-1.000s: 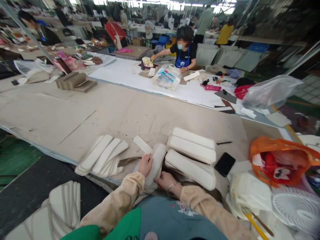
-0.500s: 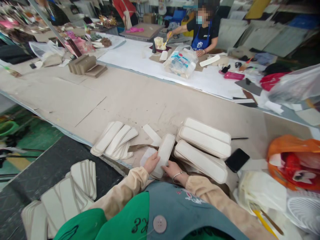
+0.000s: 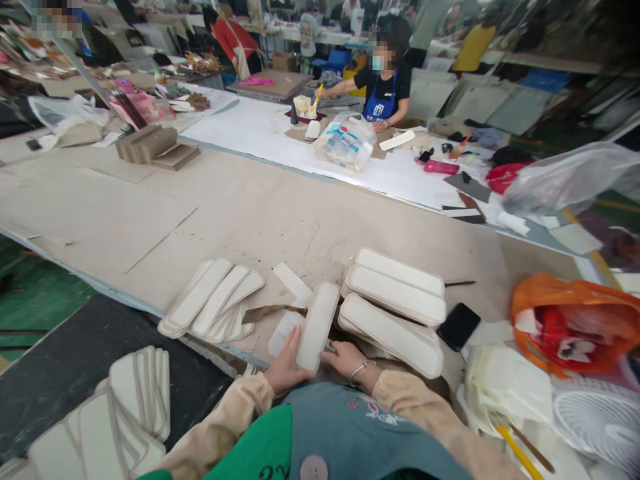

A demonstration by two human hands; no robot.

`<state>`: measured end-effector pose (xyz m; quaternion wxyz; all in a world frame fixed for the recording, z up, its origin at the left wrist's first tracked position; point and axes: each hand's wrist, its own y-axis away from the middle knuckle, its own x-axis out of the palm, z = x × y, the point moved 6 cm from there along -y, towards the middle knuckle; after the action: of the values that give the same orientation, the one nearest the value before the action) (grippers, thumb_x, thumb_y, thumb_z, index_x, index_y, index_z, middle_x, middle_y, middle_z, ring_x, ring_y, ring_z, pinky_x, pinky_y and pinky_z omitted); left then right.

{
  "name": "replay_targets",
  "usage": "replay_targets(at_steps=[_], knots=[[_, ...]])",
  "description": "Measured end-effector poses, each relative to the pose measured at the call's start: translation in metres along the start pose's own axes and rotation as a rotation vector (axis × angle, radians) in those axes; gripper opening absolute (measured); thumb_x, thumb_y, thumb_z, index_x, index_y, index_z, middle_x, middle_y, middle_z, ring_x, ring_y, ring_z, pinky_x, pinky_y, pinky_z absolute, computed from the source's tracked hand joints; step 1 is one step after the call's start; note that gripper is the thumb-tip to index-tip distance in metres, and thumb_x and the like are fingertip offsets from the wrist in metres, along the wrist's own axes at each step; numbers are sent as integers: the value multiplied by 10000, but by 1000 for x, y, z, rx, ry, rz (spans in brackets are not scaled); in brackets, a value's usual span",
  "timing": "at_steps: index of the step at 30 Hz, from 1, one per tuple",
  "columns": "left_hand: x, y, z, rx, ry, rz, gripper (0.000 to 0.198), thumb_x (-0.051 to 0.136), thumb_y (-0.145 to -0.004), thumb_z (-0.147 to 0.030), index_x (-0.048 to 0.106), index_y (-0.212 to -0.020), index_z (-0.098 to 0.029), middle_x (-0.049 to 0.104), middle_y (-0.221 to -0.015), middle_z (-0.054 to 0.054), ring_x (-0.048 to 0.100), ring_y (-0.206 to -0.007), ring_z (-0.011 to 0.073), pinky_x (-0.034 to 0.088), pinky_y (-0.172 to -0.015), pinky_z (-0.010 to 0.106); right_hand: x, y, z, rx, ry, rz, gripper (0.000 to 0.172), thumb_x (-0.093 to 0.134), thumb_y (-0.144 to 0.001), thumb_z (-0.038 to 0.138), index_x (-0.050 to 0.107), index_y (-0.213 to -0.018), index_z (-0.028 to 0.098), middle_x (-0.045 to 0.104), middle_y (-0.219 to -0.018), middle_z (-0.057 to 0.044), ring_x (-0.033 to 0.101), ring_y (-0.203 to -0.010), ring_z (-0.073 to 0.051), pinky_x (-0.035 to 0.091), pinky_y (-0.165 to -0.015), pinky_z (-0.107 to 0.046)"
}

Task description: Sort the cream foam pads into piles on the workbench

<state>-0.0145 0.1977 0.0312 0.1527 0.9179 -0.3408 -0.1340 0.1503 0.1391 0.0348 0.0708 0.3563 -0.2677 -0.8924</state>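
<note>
A long cream panel (image 3: 319, 323) with rounded corners and a tan border is tilted up in front of my body. My left hand (image 3: 287, 365) holds its lower left edge, fingers along the side and thumb near the bottom end. On the opposite side, the closed fingers of my right hand (image 3: 345, 360) pinch the lower right edge; their tips are partly hidden. To the right lie neat stacks of similar panels (image 3: 395, 297). A fanned pile of more panels (image 3: 213, 293) lies to the left. A white strip (image 3: 291, 281) and a translucent rounded piece (image 3: 286, 331) are just behind my left hand.
More panels (image 3: 95, 427) lie on a black surface at lower left. Right of the stacks are a black phone (image 3: 459, 327), an orange bag (image 3: 575, 293), a yellow-handled tool (image 3: 520, 450) and a white fan (image 3: 595, 420). Across the table a person (image 3: 385, 87) works with a brush.
My left hand has slid down the panel's left edge toward its bottom end. My right hand stays at the lower right edge. The whole view has shifted slightly.
</note>
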Motion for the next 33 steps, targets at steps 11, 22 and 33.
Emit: replay_targets(at_steps=[11,22,33], knots=[[83,12,-64,-544,766,343,673,779,-646,-490,533,-1169,-144,557,-1263,193,574,-1154,288,412,-1034,424,-149,128,-43,-42,-157,-622,307,490,-872,438,680,-940,207,718,-916,-61,652,-818,-194,506,-757,-306],[183,-21,-66,-765,875,177,1039,632,-791,-515,5,-1475,-47,126,-1515,304,239,-1398,379,435,-1023,443,-165,113,-208,276,-509,-622,637,572,-747,569,597,-1203,124,626,-1227,-154,585,-1132,-279,448,-970,-429],[230,-46,-81,-658,1057,99,740,571,-817,-521,288,-1456,-277,589,-1286,109,571,-1168,307,594,-813,412,-171,92,-175,51,-494,-492,599,583,-733,605,654,-1121,154,697,-1087,-134,644,-1034,-295,485,-924,-405]])
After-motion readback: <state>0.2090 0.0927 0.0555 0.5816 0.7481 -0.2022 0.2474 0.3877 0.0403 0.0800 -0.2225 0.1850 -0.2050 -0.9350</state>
